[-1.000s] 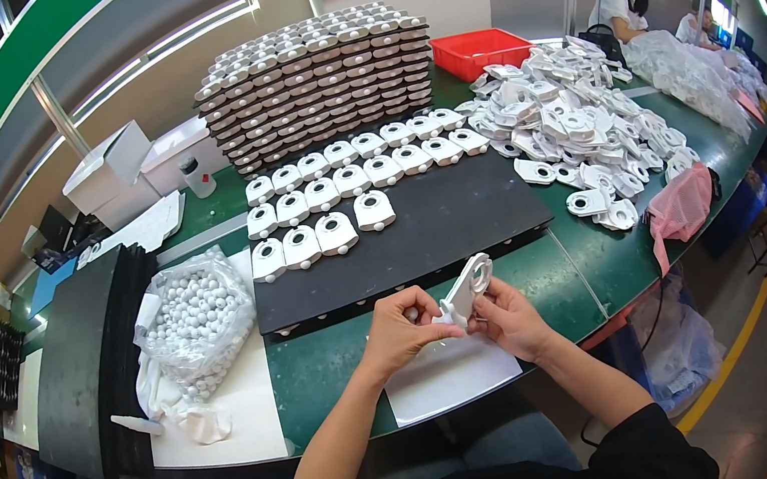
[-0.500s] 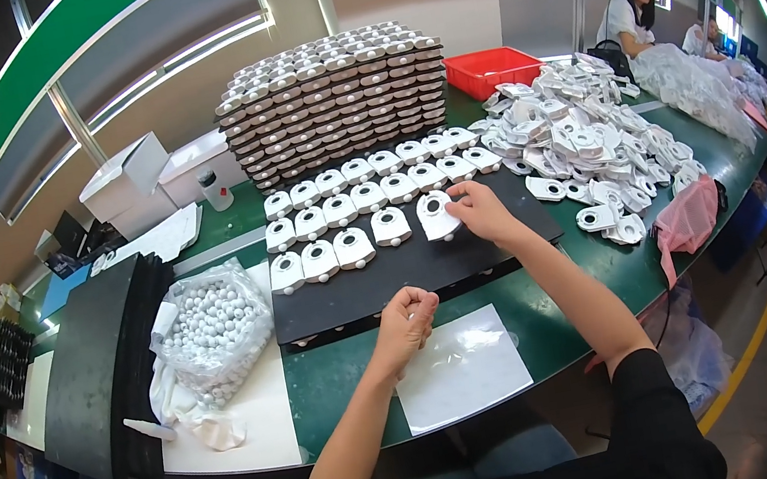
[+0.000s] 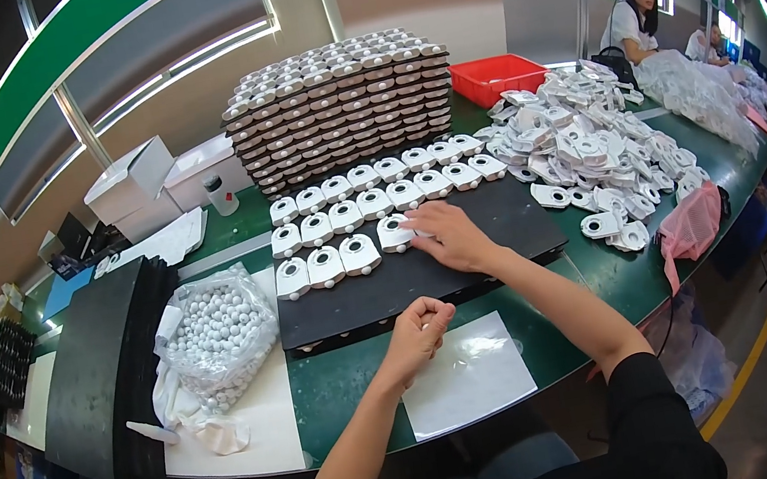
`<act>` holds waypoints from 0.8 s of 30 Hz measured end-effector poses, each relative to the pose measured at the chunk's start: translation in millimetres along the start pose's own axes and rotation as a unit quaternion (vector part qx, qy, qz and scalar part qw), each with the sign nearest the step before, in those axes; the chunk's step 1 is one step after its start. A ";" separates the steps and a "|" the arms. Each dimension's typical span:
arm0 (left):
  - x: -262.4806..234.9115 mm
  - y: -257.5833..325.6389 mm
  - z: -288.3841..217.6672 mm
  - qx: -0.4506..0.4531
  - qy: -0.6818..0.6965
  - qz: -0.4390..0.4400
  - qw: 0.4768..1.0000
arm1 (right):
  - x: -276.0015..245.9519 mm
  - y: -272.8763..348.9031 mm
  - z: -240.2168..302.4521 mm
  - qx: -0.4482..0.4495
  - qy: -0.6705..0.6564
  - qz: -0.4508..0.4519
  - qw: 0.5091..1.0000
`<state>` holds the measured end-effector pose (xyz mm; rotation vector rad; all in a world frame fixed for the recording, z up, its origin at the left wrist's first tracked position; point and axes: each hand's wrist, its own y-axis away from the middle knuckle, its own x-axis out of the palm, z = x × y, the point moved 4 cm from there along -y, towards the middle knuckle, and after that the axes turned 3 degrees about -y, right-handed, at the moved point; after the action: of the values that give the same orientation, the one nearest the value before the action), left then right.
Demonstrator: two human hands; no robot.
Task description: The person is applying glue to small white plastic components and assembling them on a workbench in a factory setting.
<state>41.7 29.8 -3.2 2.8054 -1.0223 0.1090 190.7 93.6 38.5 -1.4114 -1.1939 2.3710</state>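
My right hand (image 3: pixel 449 237) at frame centre, fingers flat, pressing white plastic part (image 3: pixel 395 232) onto black mat (image 3: pixel 468 261), end of front row. Left hand (image 3: pixel 419 327) below, loosely fisted, holding nothing visible. Part looks light, rigid, smooth; I'd pinch by its side edges.

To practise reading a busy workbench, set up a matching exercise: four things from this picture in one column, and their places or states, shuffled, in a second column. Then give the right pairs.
Things
1. right hand
2. left hand
3. bag of white balls
4. red bin

Places or states
A. far side of the table, right of the tall stack
B. on a white part at the end of a row on the black mat
C. left of the black mat, on a white sheet
D. curled in a loose fist at the mat's near edge

Pairs: 1-B, 2-D, 3-C, 4-A
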 end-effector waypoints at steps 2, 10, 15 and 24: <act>-1.4 -0.2 1.9 -0.001 -0.005 -0.002 1.000 | 2.9 0.1 7.6 -0.042 0.013 -0.008 0.999; 4.4 -0.4 -0.6 -0.012 -0.013 0.018 1.000 | 9.6 -0.2 4.7 0.012 -0.073 0.045 0.996; 1.7 3.2 -2.8 -0.031 0.061 0.029 0.997 | -3.4 4.9 -13.6 0.004 -0.087 -0.079 0.993; 0.1 2.5 -5.5 -0.042 0.199 0.071 0.976 | -129.3 88.4 -137.5 0.288 0.211 -0.005 0.934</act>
<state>40.1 28.8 2.5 2.4854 -1.0905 0.6025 394.3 49.1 32.1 -1.5562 -0.3516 2.0059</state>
